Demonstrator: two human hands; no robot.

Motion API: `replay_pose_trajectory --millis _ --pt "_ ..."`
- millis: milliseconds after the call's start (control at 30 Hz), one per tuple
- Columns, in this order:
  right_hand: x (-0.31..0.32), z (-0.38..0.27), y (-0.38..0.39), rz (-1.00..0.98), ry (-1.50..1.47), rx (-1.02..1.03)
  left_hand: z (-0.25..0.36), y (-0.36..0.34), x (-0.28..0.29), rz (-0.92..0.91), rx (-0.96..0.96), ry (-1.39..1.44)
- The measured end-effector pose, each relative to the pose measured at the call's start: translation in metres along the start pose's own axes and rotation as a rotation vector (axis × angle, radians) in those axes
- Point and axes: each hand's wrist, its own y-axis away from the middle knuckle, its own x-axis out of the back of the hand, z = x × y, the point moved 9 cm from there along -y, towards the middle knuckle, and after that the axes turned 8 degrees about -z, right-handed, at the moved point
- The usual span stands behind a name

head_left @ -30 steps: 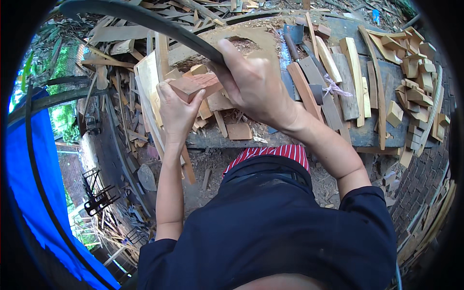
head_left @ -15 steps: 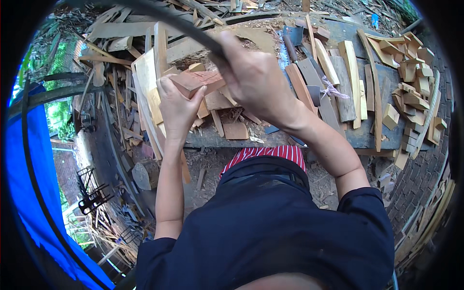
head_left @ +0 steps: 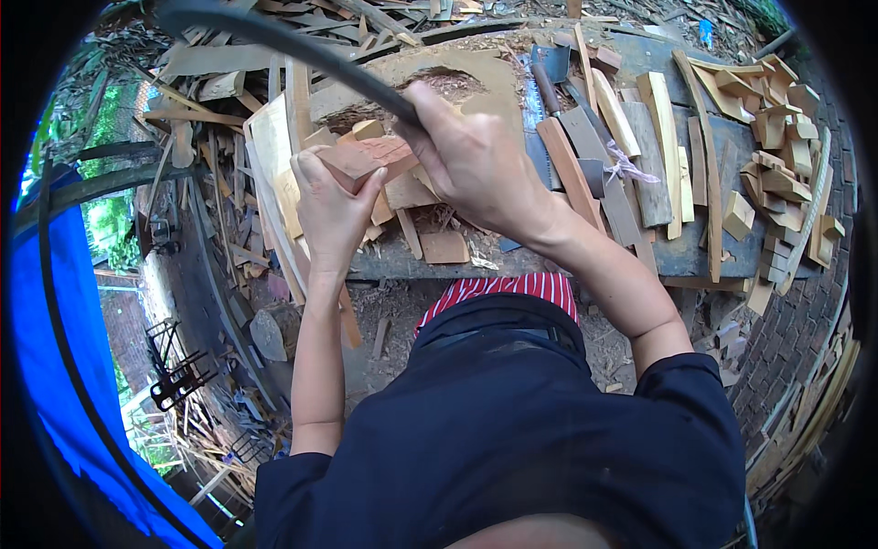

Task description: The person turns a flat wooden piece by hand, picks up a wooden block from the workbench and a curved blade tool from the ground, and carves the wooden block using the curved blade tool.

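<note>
My left hand [head_left: 331, 215] is closed round the near left end of a reddish-brown wood block [head_left: 382, 149], thumb along its side. The block is held tilted over the workbench [head_left: 393, 265]. In my right fist [head_left: 494, 169] is a long dark bar-like tool [head_left: 306, 59] that reaches to the upper left and curves at its far end; its exact kind is not clear. The fist is close to the block's right end and hides part of it. Below both hands lie a flat brown wood piece [head_left: 445, 247] and pale shavings.
Right of my hands lie wood strips [head_left: 657, 137], a saw [head_left: 533, 101] and a dark-headed tool tied with pale cord [head_left: 626, 166]. Cut blocks [head_left: 786, 174] are heaped at the bench's right end. Scrap wood surrounds the bench; a blue tarp [head_left: 64, 357] hangs at left.
My right hand has come down slightly, and the dark tool's curved far end now shows at the upper left. The block and my left hand have barely moved.
</note>
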Motion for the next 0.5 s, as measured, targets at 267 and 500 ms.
replay_pose_trajectory --millis 267,500 --pt "-0.063 0.121 0.051 -0.265 0.208 -0.272 -0.003 0.004 -0.008 -0.019 0.032 0.05" --pt "0.007 0.009 0.001 -0.004 0.015 -0.043 0.009 -0.011 0.001 -0.019 -0.042 -0.058"
